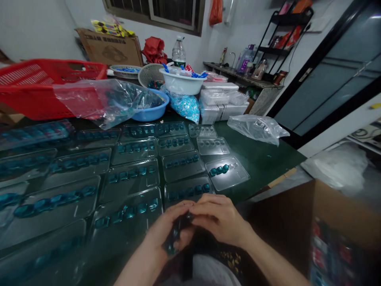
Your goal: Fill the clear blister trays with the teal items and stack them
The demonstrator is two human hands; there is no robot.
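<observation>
My left hand (166, 226) is curled around several dark teal, glossy, faceted pieces (171, 247), held low over the near edge of the table. With its fingers bent together, my right hand (223, 218) meets the left fingertips and touches a dark piece at the top of the cupped hand; its exact grip is partly hidden. Just beyond the hands lies a clear plastic tray (181, 184) with a row of teal pieces. To its right, another clear tray (235, 174) holds a short teal row (219, 170) in part of its slots. More filled trays (131, 174) spread leftward.
Across the back of the green table (264, 155) stand a red basket (35, 89), a blue basin (151, 113), a white basin (183, 83) and stacked clear boxes (222, 103). A plastic bag (258, 128) lies back right. An open carton (285, 210) sits at right.
</observation>
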